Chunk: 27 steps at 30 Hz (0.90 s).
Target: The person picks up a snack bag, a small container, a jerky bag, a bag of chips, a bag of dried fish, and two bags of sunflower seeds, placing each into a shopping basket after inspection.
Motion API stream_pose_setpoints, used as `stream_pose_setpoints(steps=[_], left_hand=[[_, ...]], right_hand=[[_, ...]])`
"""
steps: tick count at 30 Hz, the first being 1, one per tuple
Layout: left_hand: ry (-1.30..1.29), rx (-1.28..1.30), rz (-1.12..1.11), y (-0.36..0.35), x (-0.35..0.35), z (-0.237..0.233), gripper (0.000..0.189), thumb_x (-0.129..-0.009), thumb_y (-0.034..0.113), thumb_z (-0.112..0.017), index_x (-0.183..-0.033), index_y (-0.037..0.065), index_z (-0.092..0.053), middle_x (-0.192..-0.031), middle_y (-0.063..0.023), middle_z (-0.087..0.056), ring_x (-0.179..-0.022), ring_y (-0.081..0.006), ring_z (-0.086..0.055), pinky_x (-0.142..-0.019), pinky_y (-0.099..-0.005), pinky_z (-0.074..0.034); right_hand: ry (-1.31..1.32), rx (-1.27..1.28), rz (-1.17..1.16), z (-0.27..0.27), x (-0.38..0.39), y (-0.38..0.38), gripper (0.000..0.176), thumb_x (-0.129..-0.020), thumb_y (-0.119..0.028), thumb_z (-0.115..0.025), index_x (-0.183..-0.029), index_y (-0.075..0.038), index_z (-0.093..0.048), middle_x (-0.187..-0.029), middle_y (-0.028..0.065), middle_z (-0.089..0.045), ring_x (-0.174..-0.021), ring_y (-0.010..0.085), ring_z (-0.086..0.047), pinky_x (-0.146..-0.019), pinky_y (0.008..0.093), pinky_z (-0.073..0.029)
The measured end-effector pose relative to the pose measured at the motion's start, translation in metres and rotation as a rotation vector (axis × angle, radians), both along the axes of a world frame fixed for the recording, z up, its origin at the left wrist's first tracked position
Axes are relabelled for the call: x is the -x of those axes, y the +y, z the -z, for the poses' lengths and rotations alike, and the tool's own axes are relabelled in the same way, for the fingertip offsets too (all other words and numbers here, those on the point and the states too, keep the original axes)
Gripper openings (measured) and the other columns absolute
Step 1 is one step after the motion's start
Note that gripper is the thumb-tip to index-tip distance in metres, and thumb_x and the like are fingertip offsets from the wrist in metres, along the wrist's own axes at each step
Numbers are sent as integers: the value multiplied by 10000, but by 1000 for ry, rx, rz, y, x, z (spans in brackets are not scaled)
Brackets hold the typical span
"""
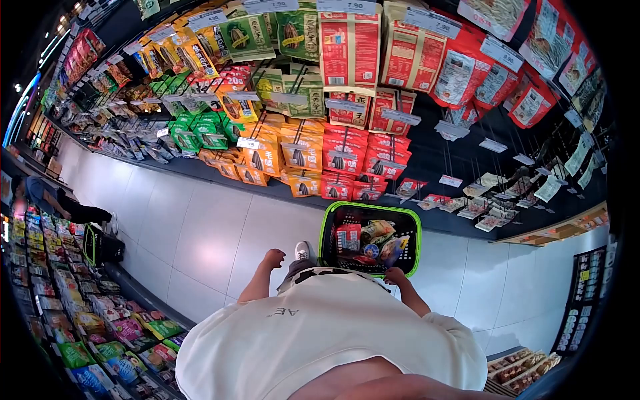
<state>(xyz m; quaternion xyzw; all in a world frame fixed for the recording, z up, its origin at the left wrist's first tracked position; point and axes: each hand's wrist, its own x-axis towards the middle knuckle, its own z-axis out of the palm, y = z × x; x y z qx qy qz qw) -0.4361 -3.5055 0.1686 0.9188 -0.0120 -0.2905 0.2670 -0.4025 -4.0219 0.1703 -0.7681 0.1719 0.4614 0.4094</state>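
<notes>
My left hand [273,259] hangs beside my body over the floor, its fingers curled, and nothing visible is in it. On the other side, my right hand [395,275] is at the near rim of a black basket [417,230] with a bright green edge; its fingers are bent, and what they hold is too small to make out. Several packaged snacks lie in the basket, among them a red pack [348,237] at its left and a shiny brown-green bag [378,230] near its middle.
Ahead, a long rack holds hanging snack bags, orange packs [302,147] and red packs [345,148] among them. Shelves of colourful bags [87,320] stand at the left, where another person [47,197] is beside a dark basket [107,247]. Pale floor tiles [207,227] lie between.
</notes>
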Motion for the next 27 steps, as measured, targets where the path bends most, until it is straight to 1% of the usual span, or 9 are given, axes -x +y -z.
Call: stream_pose_setpoints(steps=[1, 5, 7, 14, 17, 19, 21, 23, 27], left_hand=[[-94, -204, 323, 10, -5, 3, 456, -549, 162, -687, -983, 98, -565, -957, -20, -593, -904, -187, -542, -757, -288, -461], [-105, -168, 291, 41, -24, 15, 454, -555, 169, -684, -985, 90, -563, -938, -19, -600, -885, -183, -551, -759, -283, -457], [47, -22, 30, 53, -37, 21, 448, -521, 162, -712, -947, 112, -583, -937, -23, -598, -899, -198, -546, -764, -311, -459], [-131, 10, 161, 84, -62, 13, 445, -508, 138, -703, -935, 97, -585, -896, -44, -606, -862, -211, -556, -749, -309, -464], [-185, 34, 203, 98, -80, -2, 363, -589, 161, -658, -934, 75, -581, -849, -67, -609, -824, -206, -564, -715, -312, -477], [181, 496, -562, 102, -99, -41, 284, -695, 188, -586, -944, 51, -571, -804, -75, -603, -795, -183, -561, -662, -304, -483], [220, 626, -771, 109, -132, -82, 277, -739, 167, -572, -981, 35, -542, -878, -68, -571, -820, -159, -549, -667, -255, -469], [4, 751, -710, 118, -166, -139, 301, -807, 244, -509, -1003, 17, -528, -889, -55, -564, -828, -145, -533, -673, -247, -454], [-480, 918, -497, 126, -239, -296, 317, -824, 249, -490, -1042, 21, -520, -903, -31, -563, -728, -98, -471, -674, -223, -400]], right_hand=[[-34, 35, 7, -6, -2, 8, 142, -758, -135, -490, -759, -12, -563, -603, 77, -584, -452, 136, -550, -418, 255, -455], [-39, 48, 6, -19, -12, 43, 157, -757, -148, -495, -769, -12, -572, -614, 70, -592, -470, 133, -560, -437, 258, -467], [-56, 78, -37, -25, -20, 62, 190, -764, -170, -487, -775, -6, -582, -629, 70, -604, -491, 140, -574, -452, 252, -470], [-340, 254, -309, -37, -51, 119, 275, -773, -266, -469, -758, -26, -603, -692, 102, -624, -579, 173, -604, -529, 283, -486], [-453, 192, -294, -47, -73, 143, 251, -788, -248, -484, -794, -25, -599, -734, 97, -618, -650, 158, -600, -572, 275, -479], [-386, -110, 70, -59, -93, 161, 203, -797, -195, -512, -862, -16, -581, -757, 87, -600, -693, 146, -585, -625, 265, -469], [-413, -318, 53, -101, -128, 188, 195, -793, -154, -541, -932, -19, -558, -767, 56, -583, -730, 138, -571, -678, 252, -458], [-414, -563, 80, -222, -148, 242, 235, -794, -160, -551, -984, -24, -532, -825, 67, -584, -783, 144, -563, -689, 246, -453], [-482, -899, -152, -344, -206, 308, 325, -844, -242, -486, -1087, -28, -463, -903, 81, -566, -838, 148, -549, -714, 258, -447]])
